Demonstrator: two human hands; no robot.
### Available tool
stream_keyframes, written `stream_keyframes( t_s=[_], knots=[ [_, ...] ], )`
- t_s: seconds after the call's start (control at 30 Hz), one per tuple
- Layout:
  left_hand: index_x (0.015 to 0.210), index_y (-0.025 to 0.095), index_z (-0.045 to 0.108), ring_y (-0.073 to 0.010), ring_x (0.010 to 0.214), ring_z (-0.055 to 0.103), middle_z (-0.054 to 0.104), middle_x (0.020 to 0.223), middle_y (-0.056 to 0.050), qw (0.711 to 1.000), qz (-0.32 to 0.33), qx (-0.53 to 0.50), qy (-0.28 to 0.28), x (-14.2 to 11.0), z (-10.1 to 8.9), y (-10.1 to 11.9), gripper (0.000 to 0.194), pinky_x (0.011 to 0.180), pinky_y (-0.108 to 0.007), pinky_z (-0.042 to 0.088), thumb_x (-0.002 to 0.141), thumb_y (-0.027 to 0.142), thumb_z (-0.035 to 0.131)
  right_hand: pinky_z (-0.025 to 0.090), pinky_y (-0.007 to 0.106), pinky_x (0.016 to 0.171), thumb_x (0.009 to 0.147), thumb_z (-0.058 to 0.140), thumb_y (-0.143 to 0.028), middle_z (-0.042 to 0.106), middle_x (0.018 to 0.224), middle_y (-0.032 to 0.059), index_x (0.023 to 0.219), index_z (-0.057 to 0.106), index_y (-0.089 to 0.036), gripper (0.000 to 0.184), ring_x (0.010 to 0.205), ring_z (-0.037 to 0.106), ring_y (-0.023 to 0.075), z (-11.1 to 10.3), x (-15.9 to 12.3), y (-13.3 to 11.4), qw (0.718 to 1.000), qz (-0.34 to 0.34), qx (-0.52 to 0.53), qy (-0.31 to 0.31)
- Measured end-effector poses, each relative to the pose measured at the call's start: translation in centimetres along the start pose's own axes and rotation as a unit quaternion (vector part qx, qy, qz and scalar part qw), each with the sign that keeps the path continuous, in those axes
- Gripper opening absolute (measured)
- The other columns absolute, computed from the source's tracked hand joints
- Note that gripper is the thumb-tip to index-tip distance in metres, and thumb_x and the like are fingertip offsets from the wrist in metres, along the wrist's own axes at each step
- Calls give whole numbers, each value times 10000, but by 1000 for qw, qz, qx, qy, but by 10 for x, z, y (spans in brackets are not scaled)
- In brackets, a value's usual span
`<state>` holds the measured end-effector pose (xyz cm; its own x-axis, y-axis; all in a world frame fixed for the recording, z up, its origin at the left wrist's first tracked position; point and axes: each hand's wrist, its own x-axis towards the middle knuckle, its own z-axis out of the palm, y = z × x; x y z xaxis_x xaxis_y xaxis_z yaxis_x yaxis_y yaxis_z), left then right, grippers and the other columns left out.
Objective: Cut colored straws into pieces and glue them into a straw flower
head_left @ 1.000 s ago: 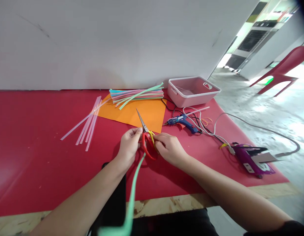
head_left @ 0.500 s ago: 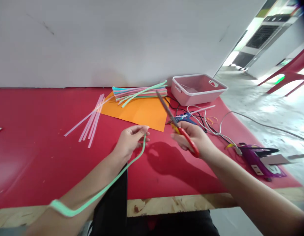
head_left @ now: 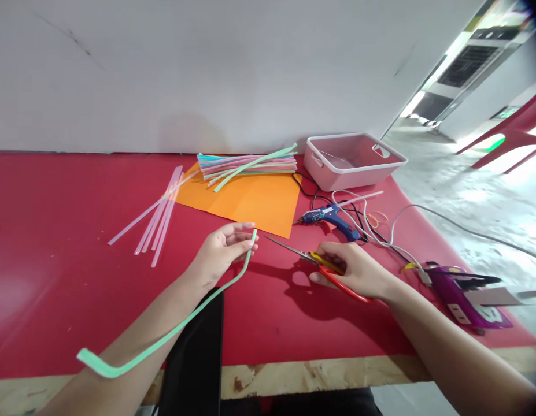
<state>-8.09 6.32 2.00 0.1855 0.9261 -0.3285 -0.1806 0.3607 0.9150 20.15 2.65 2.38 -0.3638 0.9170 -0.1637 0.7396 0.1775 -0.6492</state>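
Note:
My left hand (head_left: 226, 248) pinches one end of a light green pipe cleaner (head_left: 198, 312) between thumb and fingers. The pipe cleaner trails down across my left forearm and bends at its far end. In my right hand (head_left: 352, 266) are scissors (head_left: 332, 274) with red and yellow handles. Their blades point left, close to the pinched end but apart from it, and look nearly closed. A blue glue gun (head_left: 331, 218) lies just beyond my right hand. Past my left hand lies an orange sheet (head_left: 259, 202), bearing a bundle of coloured pipe cleaners (head_left: 246, 164).
Several translucent glue sticks (head_left: 157, 222) lie on the red table (head_left: 55, 260) at left. A pink basket (head_left: 354, 167) stands at the back right. Cables run to a purple power strip (head_left: 467, 297) near the right edge. A black flat object (head_left: 193, 352) overhangs the front edge.
My right hand has lowered the scissors, and the blades have swung from pointing up and away to pointing left at the pipe cleaner's end. My left hand has shifted slightly left, still pinching.

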Motion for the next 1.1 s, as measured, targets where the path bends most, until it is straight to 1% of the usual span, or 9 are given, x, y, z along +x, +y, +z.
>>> stream_keyframes(
  t_s=[0.2, 0.37, 0.53, 0.6, 0.73, 0.8, 0.87, 1.0, 1.1],
  knots=[
    [932, 179, 754, -146, 759, 711, 752, 912, -70, 999, 30, 22, -26, -6, -4, -4, 216, 739, -261, 572, 719, 209, 749, 233, 233, 486, 810, 624, -463, 335, 582, -65, 680, 438, -198, 349, 527, 303, 85, -3, -7, -6, 999, -3, -24, -38],
    [973, 188, 760, -130, 766, 710, 749, 1051, -82, 998, 45, 20, -25, -6, -5, -3, 253, 775, -257, 565, 722, 210, 747, 234, 238, 500, 824, 619, -441, 327, 580, -68, 652, 360, -204, 391, 528, 279, 85, -5, -11, -13, 995, -6, -47, -85],
    [980, 198, 756, -121, 755, 707, 727, 1120, -82, 997, 45, 30, -58, -8, -4, 0, 249, 747, -238, 561, 732, 211, 742, 247, 245, 512, 842, 600, -462, 368, 596, -62, 660, 384, -201, 384, 535, 330, 89, -10, -15, -17, 990, 0, -17, -136],
    [989, 204, 753, -124, 729, 705, 748, 1024, -74, 994, 39, 52, -84, -9, -5, 1, 252, 709, -226, 553, 737, 203, 733, 239, 247, 503, 844, 592, -485, 357, 599, -60, 652, 382, -200, 403, 536, 323, 88, -12, -16, -17, 989, 4, 3, -150],
    [1032, 202, 740, -153, 672, 705, 706, 652, -22, 989, 9, 84, -123, -10, -6, 1, 298, 683, -240, 542, 735, 182, 717, 216, 246, 487, 837, 592, -511, 284, 602, -59, 633, 359, -201, 439, 541, 277, 86, -14, -15, -17, 986, 10, 33, -160],
    [1024, 194, 740, -157, 668, 704, 688, 607, -16, 989, 8, 86, -122, -10, -6, 1, 294, 691, -244, 542, 732, 173, 713, 213, 246, 488, 837, 595, -507, 271, 603, -59, 630, 356, -200, 441, 547, 270, 87, -14, -14, -17, 985, 7, 40, -167],
    [1026, 193, 737, -145, 669, 698, 728, 707, -38, 989, 14, 79, -120, -10, -5, 1, 293, 699, -244, 546, 735, 169, 707, 214, 245, 491, 836, 596, -508, 274, 606, -57, 628, 357, -200, 442, 552, 270, 88, -15, -13, -16, 985, 5, 43, -170],
    [1072, 210, 707, -163, 816, 702, 719, 1120, -91, 989, 47, 44, -134, -10, -4, 0, 349, 745, -290, 572, 727, 153, 719, 211, 247, 491, 828, 595, -527, 276, 611, -55, 626, 376, -198, 443, 554, 267, 89, -15, -13, -16, 984, 5, 47, -171],
    [1019, 199, 721, -172, 854, 699, 713, 1143, -103, 988, 54, 40, -138, -10, -3, 0, 291, 759, -300, 574, 730, 165, 726, 202, 243, 487, 815, 611, -532, 264, 610, -58, 622, 378, -195, 453, 553, 258, 84, -13, -13, -18, 981, 7, 61, -181]
  ],
)
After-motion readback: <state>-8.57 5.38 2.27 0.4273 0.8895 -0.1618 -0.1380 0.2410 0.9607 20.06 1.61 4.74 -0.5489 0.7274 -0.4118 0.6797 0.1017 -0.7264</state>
